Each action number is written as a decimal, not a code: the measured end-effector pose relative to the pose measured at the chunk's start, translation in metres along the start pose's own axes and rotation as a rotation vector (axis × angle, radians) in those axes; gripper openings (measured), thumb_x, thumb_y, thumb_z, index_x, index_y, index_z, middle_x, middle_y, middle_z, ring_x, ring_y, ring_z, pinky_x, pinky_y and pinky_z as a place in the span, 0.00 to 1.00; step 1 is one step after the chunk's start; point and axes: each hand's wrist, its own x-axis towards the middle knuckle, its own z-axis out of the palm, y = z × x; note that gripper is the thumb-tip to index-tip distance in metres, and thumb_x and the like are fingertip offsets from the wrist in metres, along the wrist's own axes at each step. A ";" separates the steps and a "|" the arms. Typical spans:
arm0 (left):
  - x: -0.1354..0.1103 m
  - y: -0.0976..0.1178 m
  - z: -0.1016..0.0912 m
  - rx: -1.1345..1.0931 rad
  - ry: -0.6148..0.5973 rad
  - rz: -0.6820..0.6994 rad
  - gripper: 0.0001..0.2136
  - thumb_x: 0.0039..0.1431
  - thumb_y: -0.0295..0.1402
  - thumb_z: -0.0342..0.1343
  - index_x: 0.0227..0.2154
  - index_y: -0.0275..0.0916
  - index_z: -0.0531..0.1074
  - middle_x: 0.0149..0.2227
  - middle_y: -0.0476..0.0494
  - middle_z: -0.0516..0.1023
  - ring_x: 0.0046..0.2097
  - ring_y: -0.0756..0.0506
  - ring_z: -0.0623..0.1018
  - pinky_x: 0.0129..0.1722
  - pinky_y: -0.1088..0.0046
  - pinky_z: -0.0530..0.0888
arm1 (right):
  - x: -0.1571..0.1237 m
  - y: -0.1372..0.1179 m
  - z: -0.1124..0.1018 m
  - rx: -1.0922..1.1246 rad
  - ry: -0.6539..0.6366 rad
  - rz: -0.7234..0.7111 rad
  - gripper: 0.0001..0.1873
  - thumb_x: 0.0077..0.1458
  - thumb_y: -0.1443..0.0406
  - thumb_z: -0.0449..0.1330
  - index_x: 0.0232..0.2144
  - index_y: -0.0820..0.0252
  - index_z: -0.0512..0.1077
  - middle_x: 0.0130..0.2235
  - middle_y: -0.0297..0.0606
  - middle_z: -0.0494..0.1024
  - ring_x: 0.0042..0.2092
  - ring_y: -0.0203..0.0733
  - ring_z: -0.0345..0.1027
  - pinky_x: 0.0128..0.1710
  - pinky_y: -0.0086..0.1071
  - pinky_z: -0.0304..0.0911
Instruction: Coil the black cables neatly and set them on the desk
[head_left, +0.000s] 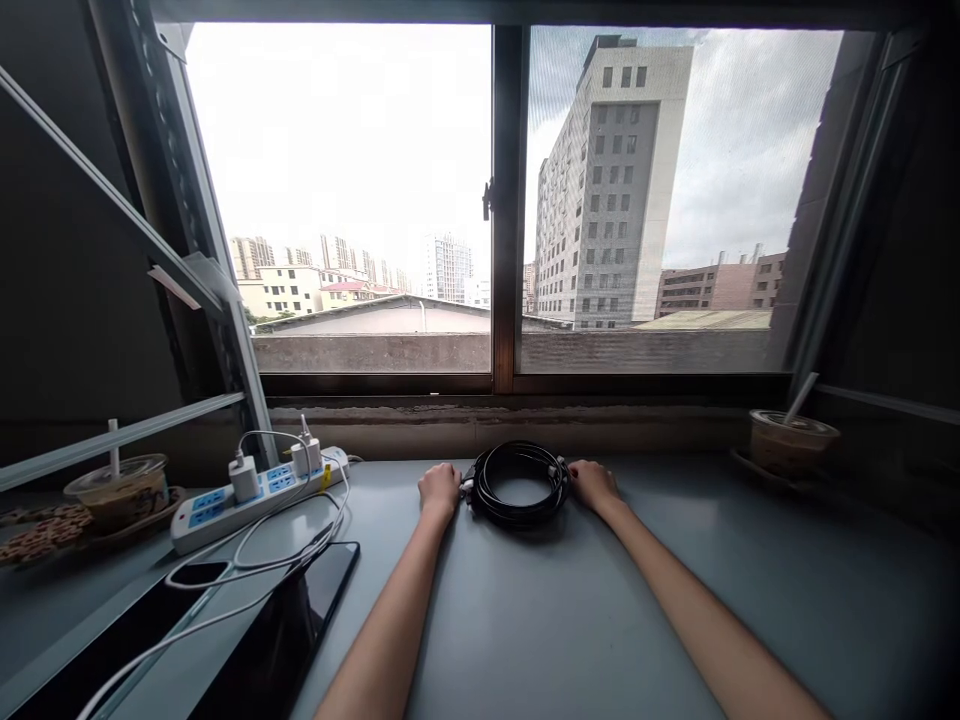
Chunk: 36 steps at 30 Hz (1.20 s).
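A coil of black cable (pixel 517 515) lies on the grey tabletop between my hands, with pale connector ends showing at its left and upper right sides. My left hand (pixel 440 488) rests as a loose fist at the coil's left edge, close to the connector (pixel 466 490) there. On the other side, my right hand (pixel 595 485) is also curled closed on the table, its knuckles beside the coil's right edge. No object shows in either hand. Whether the knuckles touch the cable I cannot tell.
At left stand a white power strip (pixel 281 488) with plugged-in chargers, a trailing white cable (pixel 247 565), a dark tablet-like device (pixel 330 575) and a drink cup (pixel 124 490). Another cup (pixel 791 440) sits at the right. A window (pixel 504 200) rises behind the table (pixel 525 620).
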 end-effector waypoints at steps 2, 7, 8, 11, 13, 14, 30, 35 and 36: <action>0.000 0.000 0.000 -0.001 0.000 0.000 0.13 0.59 0.39 0.48 0.38 0.35 0.70 0.40 0.42 0.73 0.41 0.47 0.73 0.41 0.64 0.70 | 0.000 0.000 0.001 -0.004 0.001 0.000 0.16 0.58 0.57 0.50 0.35 0.64 0.69 0.37 0.38 0.72 0.39 0.37 0.67 0.41 0.37 0.63; 0.000 0.000 0.000 -0.005 0.006 0.000 0.12 0.59 0.39 0.48 0.37 0.35 0.70 0.40 0.43 0.73 0.41 0.47 0.73 0.41 0.64 0.70 | 0.001 0.001 0.002 -0.012 0.002 -0.006 0.15 0.58 0.57 0.50 0.36 0.64 0.69 0.37 0.38 0.72 0.39 0.37 0.67 0.40 0.37 0.63; 0.000 0.000 0.000 -0.007 0.007 0.000 0.13 0.59 0.39 0.48 0.37 0.35 0.70 0.40 0.43 0.73 0.41 0.47 0.73 0.41 0.64 0.70 | 0.002 0.001 0.002 -0.013 0.002 -0.006 0.15 0.58 0.57 0.50 0.36 0.64 0.69 0.37 0.38 0.72 0.39 0.37 0.67 0.40 0.37 0.63; 0.000 0.000 -0.001 -0.013 0.008 -0.001 0.13 0.59 0.39 0.47 0.37 0.35 0.70 0.40 0.42 0.73 0.41 0.47 0.73 0.41 0.64 0.70 | 0.002 0.001 0.003 -0.012 0.002 -0.003 0.15 0.58 0.57 0.51 0.36 0.64 0.69 0.37 0.38 0.72 0.38 0.37 0.67 0.40 0.37 0.63; 0.000 0.000 -0.001 -0.015 0.007 0.001 0.13 0.59 0.40 0.47 0.37 0.35 0.70 0.39 0.42 0.73 0.41 0.47 0.73 0.41 0.64 0.70 | 0.002 0.001 0.003 -0.009 0.002 -0.002 0.15 0.58 0.57 0.51 0.36 0.63 0.69 0.37 0.38 0.72 0.38 0.37 0.67 0.40 0.37 0.63; 0.000 0.000 -0.001 -0.016 0.008 0.003 0.13 0.59 0.40 0.47 0.37 0.35 0.70 0.39 0.42 0.73 0.41 0.47 0.73 0.41 0.64 0.70 | 0.002 0.001 0.003 -0.007 0.003 -0.001 0.15 0.58 0.57 0.50 0.36 0.63 0.69 0.37 0.38 0.72 0.38 0.37 0.67 0.40 0.37 0.63; -0.003 0.001 -0.004 -0.008 0.012 0.012 0.14 0.59 0.40 0.47 0.36 0.35 0.70 0.39 0.42 0.74 0.41 0.47 0.73 0.41 0.64 0.70 | 0.001 0.001 0.002 -0.015 0.012 -0.008 0.15 0.58 0.58 0.51 0.38 0.64 0.69 0.39 0.39 0.72 0.40 0.38 0.67 0.42 0.38 0.63; -0.002 0.001 -0.003 -0.007 0.020 0.013 0.14 0.59 0.40 0.46 0.35 0.35 0.70 0.39 0.42 0.74 0.41 0.47 0.73 0.41 0.65 0.70 | 0.001 0.000 0.002 -0.008 0.009 -0.005 0.16 0.58 0.57 0.51 0.37 0.64 0.69 0.38 0.39 0.72 0.40 0.38 0.67 0.42 0.39 0.63; -0.002 0.000 -0.003 -0.006 0.022 0.012 0.14 0.59 0.40 0.46 0.35 0.35 0.70 0.39 0.42 0.74 0.41 0.47 0.73 0.41 0.65 0.70 | 0.002 0.000 0.002 -0.006 0.007 -0.003 0.16 0.58 0.57 0.51 0.37 0.64 0.69 0.38 0.39 0.72 0.40 0.38 0.67 0.42 0.39 0.63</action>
